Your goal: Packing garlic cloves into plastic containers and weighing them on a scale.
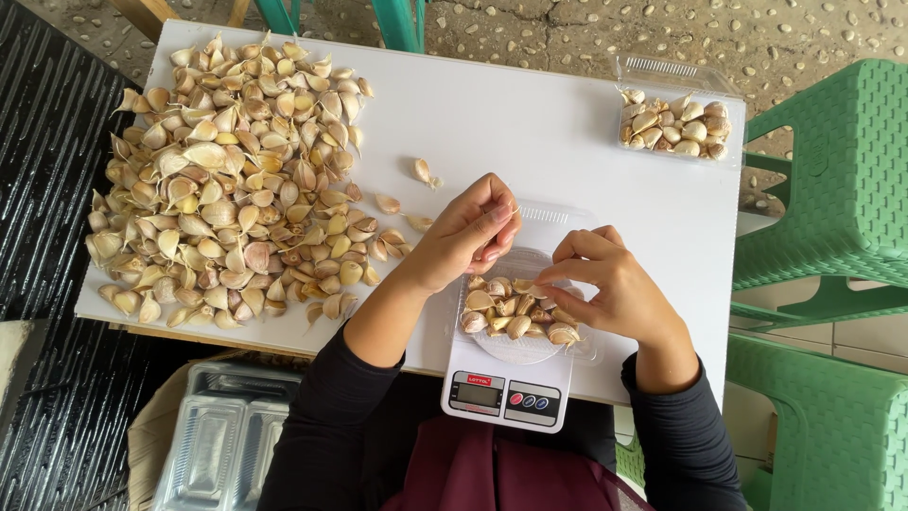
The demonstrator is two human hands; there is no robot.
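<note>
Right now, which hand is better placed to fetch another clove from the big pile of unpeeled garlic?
Left, probably: the left hand is next to the big pile of unpeeled garlic; the right hand is beyond the clear plastic tray.

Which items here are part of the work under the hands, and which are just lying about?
In use: left hand, right hand, clear tray of garlic cloves, kitchen scale, heap of garlic cloves, filled clear box.

Lying about: green plastic stools, stack of metal trays.
</note>
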